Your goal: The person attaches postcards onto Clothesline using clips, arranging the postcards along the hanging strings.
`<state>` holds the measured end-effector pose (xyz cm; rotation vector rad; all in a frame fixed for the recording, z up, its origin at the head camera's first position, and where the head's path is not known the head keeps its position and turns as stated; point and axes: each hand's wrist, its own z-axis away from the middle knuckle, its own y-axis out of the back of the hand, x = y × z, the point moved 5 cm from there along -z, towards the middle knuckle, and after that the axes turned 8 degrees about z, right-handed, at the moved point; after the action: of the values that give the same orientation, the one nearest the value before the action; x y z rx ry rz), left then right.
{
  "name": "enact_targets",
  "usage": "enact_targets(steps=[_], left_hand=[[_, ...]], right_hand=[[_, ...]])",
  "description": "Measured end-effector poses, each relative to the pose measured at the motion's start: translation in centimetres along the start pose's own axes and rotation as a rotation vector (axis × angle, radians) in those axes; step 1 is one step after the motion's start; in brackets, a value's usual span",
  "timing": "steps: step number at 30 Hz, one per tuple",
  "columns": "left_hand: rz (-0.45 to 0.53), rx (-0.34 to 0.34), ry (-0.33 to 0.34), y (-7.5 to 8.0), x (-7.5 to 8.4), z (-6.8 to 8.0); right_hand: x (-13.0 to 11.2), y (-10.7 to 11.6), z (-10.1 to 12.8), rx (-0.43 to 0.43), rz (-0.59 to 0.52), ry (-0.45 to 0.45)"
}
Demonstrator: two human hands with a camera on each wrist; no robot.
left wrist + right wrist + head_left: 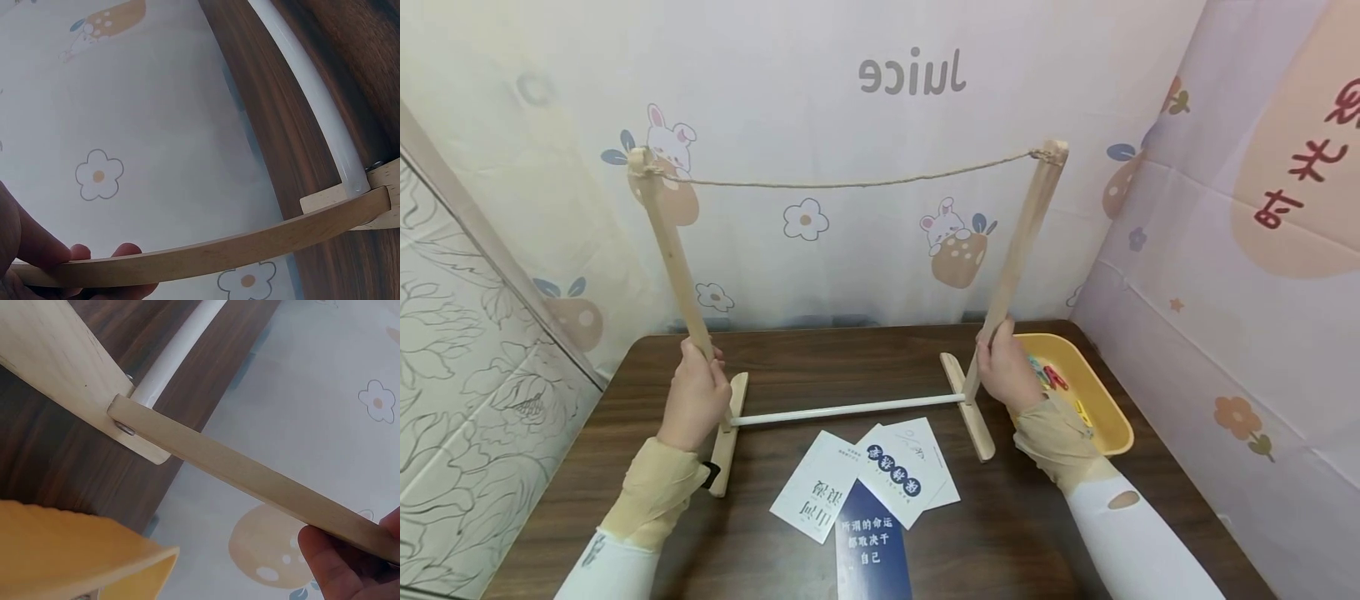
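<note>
While the left hand (694,398) and right hand (1009,367) each grip a post (1018,242) of the wooden frame (673,258), standing short of the table (835,362)'s back edge, matched pressure should prevent twisting.

a patterned cloth (865,267) hangs behind the brown table (1015,525).
</note>
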<state>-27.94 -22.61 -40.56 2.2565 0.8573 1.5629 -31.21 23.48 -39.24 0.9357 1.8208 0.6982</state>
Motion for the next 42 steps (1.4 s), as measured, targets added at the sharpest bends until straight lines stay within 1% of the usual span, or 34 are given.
enact_targets(steps=[6,8,14,21,26,33,39,42], left_hand=[[0.012,-0.026,0.001,-0.8,0.3,-0.1],[0.013,-0.033,-0.005,-1.0,0.5,-0.2],[0.014,-0.047,-0.037,-1.6,1.5,-0.4],[0.012,-0.057,-0.039,-2.0,1.9,-0.3],[0.011,-0.053,-0.058,-2.2,2.0,-0.1],[0.003,-0.042,-0.063,-2.2,1.9,-0.1],[-0.009,-0.045,-0.062,-2.2,1.9,-0.2],[-0.017,-0.042,-0.070,-2.3,1.9,-0.2]], right_hand=[[0.7,0.7,0.6,0.014,0.005,0.014],[0.9,0.9,0.8,0.014,0.007,0.006],[1.3,1.9,1.3,0.005,0.007,-0.021],[2.0,2.4,1.8,-0.026,0.010,-0.034],[2.2,2.6,2.0,-0.012,0.020,-0.014],[2.3,2.6,2.0,0.006,0.028,-0.005],[2.3,2.9,2.0,0.010,-0.004,0.048],[2.3,3.2,1.9,-0.003,-0.016,0.068]])
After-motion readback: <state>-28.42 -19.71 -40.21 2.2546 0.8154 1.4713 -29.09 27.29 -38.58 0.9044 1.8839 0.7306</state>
